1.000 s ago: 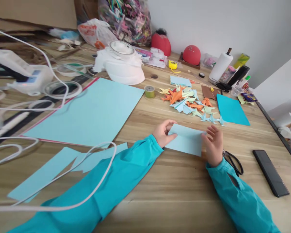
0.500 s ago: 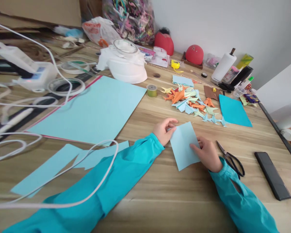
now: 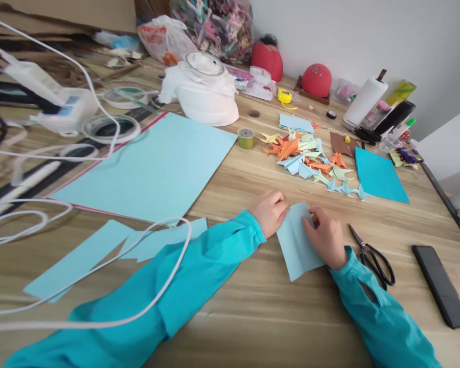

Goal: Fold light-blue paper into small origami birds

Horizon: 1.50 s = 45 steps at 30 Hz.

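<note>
A light blue sheet of paper [image 3: 294, 248] is between my hands over the wooden table, a faint bend running down its middle. With curled fingers, my left hand [image 3: 270, 212] grips its upper left edge. My right hand [image 3: 325, 236] pinches the right side, thumb on the front and fingers partly hidden behind. Black-handled scissors [image 3: 375, 258] lie just right of my right hand. Beyond my hands is a pile of folded paper cranes [image 3: 302, 158] in orange, blue, green and yellow. Light blue paper strips [image 3: 82, 260] lie near my left sleeve.
A large light blue sheet [image 3: 153, 166] covers the left of the table [image 3: 230, 317]. A white cable [image 3: 176, 271] loops across my left forearm. A black phone [image 3: 440, 286] lies at right, a bright blue sheet [image 3: 381, 176] farther back, a thread spool [image 3: 246, 139] near the cranes.
My left hand has closed more at the paper's upper left edge, and my right hand has shifted up along the right side. The paper, flat before, now shows a bend.
</note>
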Tool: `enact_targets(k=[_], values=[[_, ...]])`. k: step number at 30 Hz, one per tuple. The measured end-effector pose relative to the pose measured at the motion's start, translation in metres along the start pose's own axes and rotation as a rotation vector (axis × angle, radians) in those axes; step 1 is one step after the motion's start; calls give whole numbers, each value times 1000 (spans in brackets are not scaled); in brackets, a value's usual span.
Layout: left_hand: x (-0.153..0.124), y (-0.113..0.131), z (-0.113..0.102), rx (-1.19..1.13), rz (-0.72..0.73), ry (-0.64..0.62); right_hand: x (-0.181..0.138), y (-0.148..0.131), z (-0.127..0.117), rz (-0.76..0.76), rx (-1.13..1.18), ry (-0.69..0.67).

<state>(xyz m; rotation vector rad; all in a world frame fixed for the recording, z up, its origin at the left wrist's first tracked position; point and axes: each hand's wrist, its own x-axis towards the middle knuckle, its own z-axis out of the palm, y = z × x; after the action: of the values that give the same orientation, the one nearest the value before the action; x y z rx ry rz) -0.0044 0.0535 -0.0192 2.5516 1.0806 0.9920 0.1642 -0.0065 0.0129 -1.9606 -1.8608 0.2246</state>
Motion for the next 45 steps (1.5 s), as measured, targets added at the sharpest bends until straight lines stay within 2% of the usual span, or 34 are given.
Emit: enact_targets(k=[6, 10, 13, 16, 20, 26, 33, 40, 45], values=[[-11, 16, -4, 95, 91, -65, -15, 0, 6, -67, -98, 128], [-12, 15, -4, 180, 140, -80, -16, 4, 6, -122, -82, 104], [-13, 8, 5, 193, 151, -63, -13, 8, 4, -236, -93, 82], [-14, 5, 12, 204, 71, -42, -11, 11, 3, -392, -162, 69], [-12, 8, 7, 232, 60, -58, -12, 16, 4, -544, -239, 38], [-6, 12, -8, 342, 141, -120, -13, 20, 4, -565, -263, -20], [-6, 12, -7, 298, 125, -164, -16, 16, 0, -574, -326, -66], [-6, 12, -7, 440, 199, -162, -17, 17, 2, -597, -291, -49], [-5, 13, -5, 409, 108, -208, -15, 21, 4, -625, -249, 17]])
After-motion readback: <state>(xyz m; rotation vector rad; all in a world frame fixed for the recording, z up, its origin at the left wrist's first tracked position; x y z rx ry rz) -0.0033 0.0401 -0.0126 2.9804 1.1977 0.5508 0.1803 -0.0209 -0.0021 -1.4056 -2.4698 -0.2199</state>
